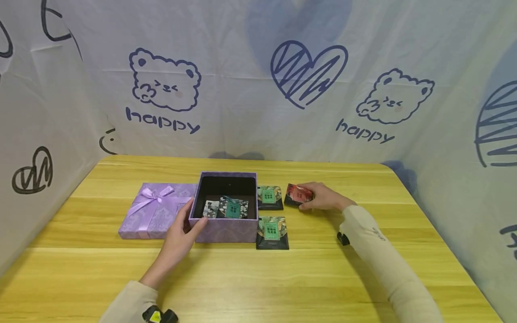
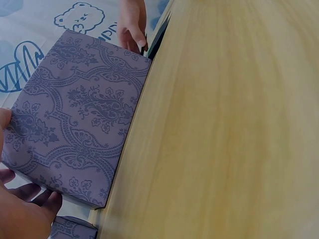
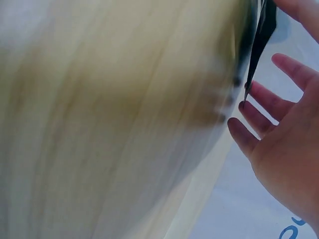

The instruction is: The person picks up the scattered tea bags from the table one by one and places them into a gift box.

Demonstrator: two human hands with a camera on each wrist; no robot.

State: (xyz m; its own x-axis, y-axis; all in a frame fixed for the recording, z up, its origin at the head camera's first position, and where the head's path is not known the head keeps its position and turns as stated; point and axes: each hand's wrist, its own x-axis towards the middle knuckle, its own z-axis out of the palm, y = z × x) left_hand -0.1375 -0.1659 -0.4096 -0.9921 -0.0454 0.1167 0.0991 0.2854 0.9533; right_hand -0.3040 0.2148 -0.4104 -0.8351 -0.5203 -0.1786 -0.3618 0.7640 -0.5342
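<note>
A purple patterned gift box (image 1: 226, 231) stands without its lid in the middle of the table. My left hand (image 1: 181, 229) grips its front left corner, thumb at the front rim and fingers along the left side. In the left wrist view the box's front wall (image 2: 79, 119) faces the camera. To the right, my right hand (image 1: 321, 197) pinches a red and black packet (image 1: 296, 195) between thumb and fingers. The right wrist view shows its dark underside (image 3: 261, 42), edge-on and tilted. Inside the box lie black-and-white patterned packets (image 1: 238, 209) with a teal label.
Two green and black packets lie right of the box, one farther back (image 1: 269, 197), one nearer (image 1: 272, 233). The purple lid (image 1: 139, 215) with its ribbon bow lies left of the box. A printed cloth (image 1: 238, 89) hangs behind the wooden table (image 1: 242, 282).
</note>
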